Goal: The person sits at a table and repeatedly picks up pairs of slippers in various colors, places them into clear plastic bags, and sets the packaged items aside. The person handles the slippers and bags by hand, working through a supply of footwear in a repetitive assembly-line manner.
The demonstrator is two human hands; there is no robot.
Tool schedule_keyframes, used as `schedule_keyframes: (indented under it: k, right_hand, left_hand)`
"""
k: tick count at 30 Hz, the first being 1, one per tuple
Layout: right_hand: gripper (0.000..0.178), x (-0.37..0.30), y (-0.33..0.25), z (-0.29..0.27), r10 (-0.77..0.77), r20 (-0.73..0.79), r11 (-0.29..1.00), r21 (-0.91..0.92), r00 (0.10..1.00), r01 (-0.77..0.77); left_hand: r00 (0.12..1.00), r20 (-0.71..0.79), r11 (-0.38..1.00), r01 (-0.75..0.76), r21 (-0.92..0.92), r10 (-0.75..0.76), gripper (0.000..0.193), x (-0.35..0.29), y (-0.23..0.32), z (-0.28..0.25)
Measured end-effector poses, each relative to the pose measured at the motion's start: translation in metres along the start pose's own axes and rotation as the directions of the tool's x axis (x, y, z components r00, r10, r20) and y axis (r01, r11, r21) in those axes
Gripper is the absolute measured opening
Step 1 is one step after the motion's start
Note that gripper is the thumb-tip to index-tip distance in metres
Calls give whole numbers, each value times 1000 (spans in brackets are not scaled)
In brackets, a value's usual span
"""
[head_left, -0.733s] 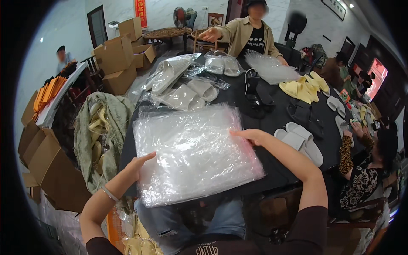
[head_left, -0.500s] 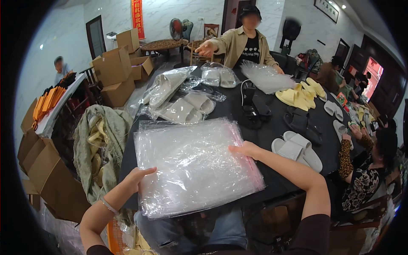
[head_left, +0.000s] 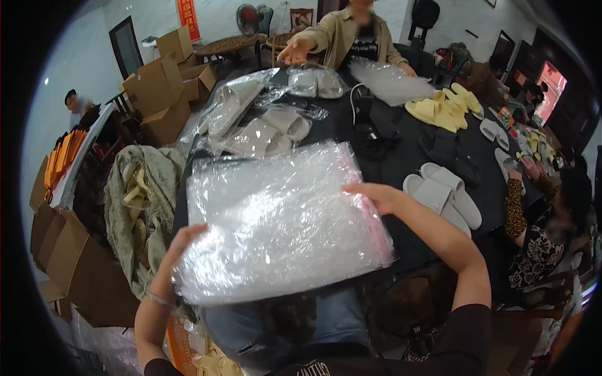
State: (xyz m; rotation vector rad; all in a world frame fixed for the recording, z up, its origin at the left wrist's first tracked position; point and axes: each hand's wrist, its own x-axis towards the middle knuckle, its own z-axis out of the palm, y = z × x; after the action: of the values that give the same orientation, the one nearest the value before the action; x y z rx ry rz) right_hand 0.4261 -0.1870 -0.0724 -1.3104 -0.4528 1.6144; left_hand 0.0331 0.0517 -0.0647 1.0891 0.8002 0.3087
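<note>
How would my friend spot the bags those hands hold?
Find the black table. Over its near edge is a stack of clear plastic bags, pink along the right. Unlike the farther pile, it's between the person's left hand and right hand.

Characters (head_left: 188, 19) on a red banner (head_left: 189, 21) — pale lettering (head_left: 313, 370) on the wearer's shirt (head_left: 376, 368) and co-worker's top (head_left: 365, 47).

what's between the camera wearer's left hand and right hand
In the head view, a stack of clear plastic bags, pinkish along its right edge, fills the stretch between the left hand and right hand.
</note>
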Motion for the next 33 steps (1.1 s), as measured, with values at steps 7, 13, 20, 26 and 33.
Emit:
schedule_keyframes:
  k: [7, 13, 20, 26, 33]
  right_hand:
    - [28, -48, -56, -20, -317, -163, 924, -275, 934, 265]
    - [26, -96, -157, -45, -596, -254, 798, -88, 762, 596]
    - [18, -105, -219, -111, -942, -98, 320, -559, 322, 765]
    - [23, -98, -230, -121, -797, -234, 595, -148, 557, 790]
    - [23, -84, -254, -174, -734, -292, 662, -106, 614, 742]
  left_hand:
    - [700, 341, 423, -673, 606, 627, 39, -12, 91, 19]
    - [494, 456, 321, -856, 405, 740, 41, 35, 192, 98]
    - [507, 553, 327, -859, 395, 661, 33, 147, 266, 144]
    - [590, 461, 388, -798, 462, 663, 27, 181, 261, 177]
    - [600, 413, 576, -793, 199, 685, 27, 196, 265, 204]
